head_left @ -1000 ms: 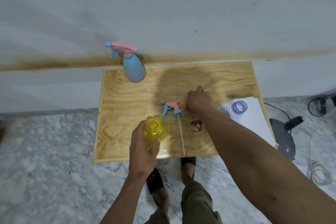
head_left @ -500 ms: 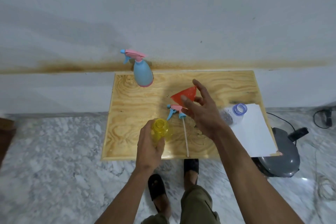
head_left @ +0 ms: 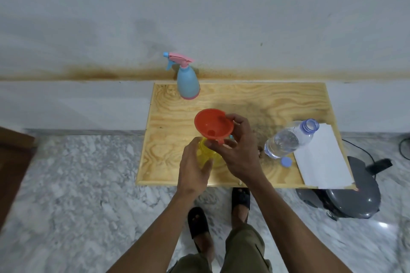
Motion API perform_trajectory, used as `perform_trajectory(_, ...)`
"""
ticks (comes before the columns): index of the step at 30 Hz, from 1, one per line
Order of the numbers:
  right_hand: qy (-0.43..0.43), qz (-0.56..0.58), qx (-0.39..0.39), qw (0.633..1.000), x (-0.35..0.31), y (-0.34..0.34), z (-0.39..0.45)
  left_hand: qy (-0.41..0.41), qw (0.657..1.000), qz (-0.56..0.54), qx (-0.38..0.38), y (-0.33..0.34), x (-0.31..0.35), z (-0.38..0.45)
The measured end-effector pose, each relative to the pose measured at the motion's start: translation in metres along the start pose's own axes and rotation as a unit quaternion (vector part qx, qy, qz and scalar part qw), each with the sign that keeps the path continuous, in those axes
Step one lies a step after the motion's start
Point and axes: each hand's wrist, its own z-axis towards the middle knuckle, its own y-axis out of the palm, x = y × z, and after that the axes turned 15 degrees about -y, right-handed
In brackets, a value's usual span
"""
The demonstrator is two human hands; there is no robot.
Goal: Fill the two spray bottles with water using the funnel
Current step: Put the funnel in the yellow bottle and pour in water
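Note:
My left hand (head_left: 193, 167) grips a yellow spray bottle (head_left: 207, 154) with its top off, standing near the front of the wooden table (head_left: 288, 99). My right hand (head_left: 239, 150) pinches a red funnel (head_left: 213, 124) by its rim, and the spout sits at the yellow bottle's mouth. A blue spray bottle (head_left: 188, 83) with a pink trigger head stands at the table's back edge. A clear water bottle (head_left: 288, 138), uncapped, stands to the right. The loose trigger head is mostly hidden behind my right hand.
A blue cap (head_left: 286, 162) lies on the table beside the water bottle. A white sheet (head_left: 321, 159) covers the table's right front corner. A grey appliance (head_left: 352, 197) with a cord sits on the marble floor at the right. My feet are below the table's front edge.
My right hand picked up the red funnel from the table and brought it back onto the yellow bottle's mouth. My left hand stayed on the yellow bottle.

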Motion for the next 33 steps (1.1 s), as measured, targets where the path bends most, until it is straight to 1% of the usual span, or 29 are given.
perform_trajectory(10, -0.042, -0.061, -0.037, 0.997, 0.012, 0.002, -0.013, -0.046, 0.999, 0.006, 0.0, 0.001, 0.002, 0.001)
perform_trajectory(13, -0.054, -0.079, -0.051, 0.994, 0.014, 0.001, -0.014, -0.046, 0.999, 0.002, 0.001, 0.0, 0.003, 0.001)
perform_trajectory(18, -0.039, -0.093, -0.063, 0.993, 0.013, -0.002, -0.019, -0.041, 0.999, 0.01, 0.011, -0.001, 0.002, 0.0)
perform_trajectory(20, -0.032, -0.105, -0.051, 0.993, 0.011, -0.006, -0.021, -0.044, 0.999, 0.018, 0.015, -0.001, 0.001, 0.002)
perform_trajectory(22, -0.023, -0.118, -0.007, 0.993, 0.007, -0.014, -0.026, -0.047, 0.999, 0.021, 0.005, -0.004, -0.002, 0.004)
perform_trajectory(23, -0.012, -0.125, 0.035, 0.991, 0.005, -0.019, -0.03, -0.049, 0.999, 0.018, -0.007, -0.007, -0.003, 0.004)
perform_trajectory(25, 0.02, -0.146, 0.155, 0.977, 0.004, -0.032, -0.043, -0.069, 0.997, -0.015, -0.022, -0.015, -0.006, 0.001)
perform_trajectory(27, 0.044, -0.192, 0.274, 0.941, 0.01, -0.05, -0.055, -0.109, 0.99, -0.085, 0.014, -0.025, -0.001, -0.005)
perform_trajectory(29, 0.07, -0.224, 0.349, 0.907, 0.021, -0.069, -0.06, -0.121, 0.975, -0.168, 0.083, -0.035, 0.011, -0.013)
perform_trajectory(30, 0.087, -0.225, 0.364, 0.9, 0.027, -0.079, -0.058, -0.112, 0.966, -0.206, 0.105, -0.04, 0.019, -0.017)
perform_trajectory(31, 0.099, -0.221, 0.361, 0.9, 0.032, -0.087, -0.054, -0.099, 0.961, -0.231, 0.112, -0.043, 0.029, -0.02)
perform_trajectory(32, 0.103, -0.215, 0.347, 0.907, 0.037, -0.093, -0.049, -0.084, 0.964, -0.231, 0.105, -0.045, 0.038, -0.023)
perform_trajectory(33, 0.1, -0.21, 0.327, 0.916, 0.04, -0.098, -0.044, -0.068, 0.972, -0.206, 0.093, -0.045, 0.047, -0.024)
